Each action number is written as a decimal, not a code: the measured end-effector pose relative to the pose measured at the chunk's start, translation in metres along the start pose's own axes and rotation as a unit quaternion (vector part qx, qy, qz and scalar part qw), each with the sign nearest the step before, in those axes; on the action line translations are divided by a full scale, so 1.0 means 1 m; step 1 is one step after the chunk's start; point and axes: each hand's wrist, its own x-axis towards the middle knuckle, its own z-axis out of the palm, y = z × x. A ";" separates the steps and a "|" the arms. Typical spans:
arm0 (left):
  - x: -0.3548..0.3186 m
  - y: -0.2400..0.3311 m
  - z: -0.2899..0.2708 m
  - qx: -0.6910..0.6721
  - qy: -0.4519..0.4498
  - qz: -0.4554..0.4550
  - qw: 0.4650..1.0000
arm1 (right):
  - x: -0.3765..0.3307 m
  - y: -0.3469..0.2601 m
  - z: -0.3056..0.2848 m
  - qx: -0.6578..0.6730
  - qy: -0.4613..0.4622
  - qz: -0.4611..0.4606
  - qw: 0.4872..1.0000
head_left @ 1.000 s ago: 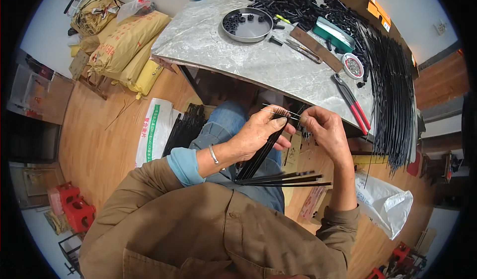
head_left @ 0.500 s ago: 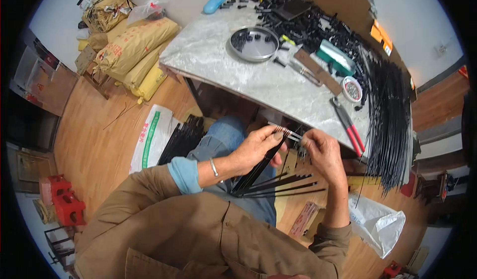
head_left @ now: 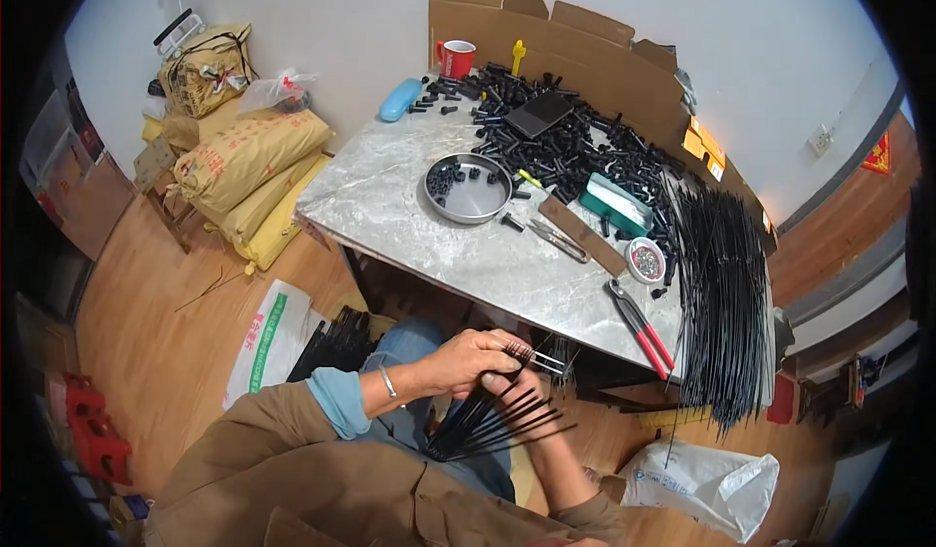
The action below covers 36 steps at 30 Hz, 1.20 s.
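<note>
My left hand [head_left: 466, 362] is closed at the upper end of a bunch of thin black rods [head_left: 450, 437]. From the same grip stick out two slim, bright metal prongs [head_left: 548, 360], pointing right; what they belong to is hidden by the fingers. My right hand [head_left: 534, 412] is just below, its thumb and fingers closed around the rods near my left fingertips. Lower down the rods fan out over my lap, some crossing in front of my right hand. Further black pieces [head_left: 336, 342] lie on a white sack [head_left: 268, 337] beside my left leg.
Ahead stands a grey marbled table [head_left: 390, 225]. On it are a heap of black bolt-like parts [head_left: 546, 147], a round metal tray [head_left: 468, 217], red-handled pliers [head_left: 639, 328], a small tub [head_left: 645, 259], and long black rods [head_left: 726, 303] overhanging the right edge. Yellow sacks [head_left: 249, 162] lie left.
My right hand has come left and down from the metal prongs to the rods beside my left hand. The rods are fanned wider. The view has shifted, showing more of the table's back.
</note>
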 end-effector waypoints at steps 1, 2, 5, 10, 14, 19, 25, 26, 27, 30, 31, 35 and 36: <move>-0.001 0.010 -0.006 -0.020 -0.019 -0.124 0.992 | 0.002 0.008 0.004 0.075 -0.005 0.013 0.997; 0.004 0.003 -0.016 -0.024 -0.046 -0.127 0.990 | 0.001 0.009 0.010 0.100 0.011 0.019 0.995; 0.026 0.013 -0.036 0.075 -0.042 -0.005 0.996 | 0.000 0.000 0.021 0.173 0.034 0.014 0.984; 0.130 0.123 -0.072 0.299 0.102 0.134 0.939 | 0.006 0.005 0.012 0.217 0.083 0.022 0.972; 0.262 0.154 -0.115 0.496 0.206 0.380 0.753 | 0.010 0.006 0.002 0.215 0.094 0.048 0.971; 0.352 0.164 -0.119 0.669 0.318 0.302 0.601 | 0.018 0.016 -0.016 0.277 0.081 0.070 0.955; 0.396 0.153 -0.119 0.756 0.265 0.173 0.573 | 0.020 0.019 -0.033 0.279 0.087 0.065 0.954; 0.397 0.156 -0.120 0.745 0.263 0.168 0.589 | 0.021 0.019 -0.035 0.267 0.085 0.062 0.958; 0.393 0.162 -0.119 0.738 0.276 0.208 0.579 | 0.022 0.020 -0.037 0.254 0.083 0.059 0.962; 0.386 0.185 -0.123 0.537 0.266 0.260 0.757 | 0.023 0.021 -0.039 0.253 0.074 0.060 0.963; 0.371 0.192 -0.117 0.391 0.228 0.159 0.878 | 0.023 0.022 -0.039 0.262 0.068 0.053 0.961; 0.301 0.192 -0.119 0.649 0.183 0.077 0.734 | 0.022 0.013 -0.034 0.234 0.072 0.048 0.968; 0.293 0.182 -0.123 0.687 0.172 0.080 0.701 | 0.022 0.013 -0.031 0.234 0.073 0.043 0.968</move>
